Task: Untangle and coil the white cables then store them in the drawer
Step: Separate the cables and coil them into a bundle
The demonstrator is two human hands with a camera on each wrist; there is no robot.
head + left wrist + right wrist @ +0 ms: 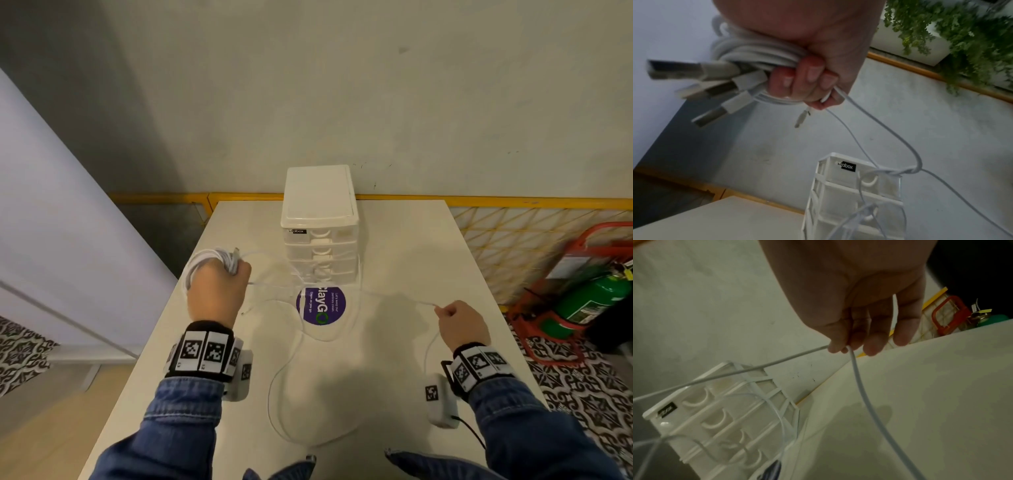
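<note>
Overhead, a white surface [394, 246] is seen, with a small white drawer unit [320, 222] standing at its far middle, against the wall. All drawers of the unit are seen closed; a black label sits at its upper left front.

Left hand [217, 287]: raised above the left part of the surface, fingers curled tight round a bundle of coiled white cables [205, 262]. In the left wrist view the coiled bundle [756, 53] is gripped in the fist, and several USB plugs [680, 69] stick out to one side. A smaller connector [802, 117] dangles below the fingers [812, 71]. A thin strand is led from the fist down toward the drawer unit [851, 194].

Right hand [460, 323]: held over the right part of the surface, a single loose white cable [397, 296] pinched between thumb and fingertips. In the right wrist view the loose cable [865, 395] is bent at the pinch, one part running toward the drawer unit [719, 412], the other falling toward the surface [941, 402]. The remaining fingers [904, 331] are held fairly straight.

Between the hands the loose cable is stretched in front of the drawer unit, and further slack lies in wide loops on the near surface. A round purple sticker [320, 305] is fixed to the surface just in front of the unit, partly crossed by the strands. Whether the strands are knotted there cannot be told.

To the right, beyond the surface, a green fire extinguisher [589, 301] in a red stand is noted on patterned floor. Marker bands are worn on both wrists, over denim sleeves.
</note>
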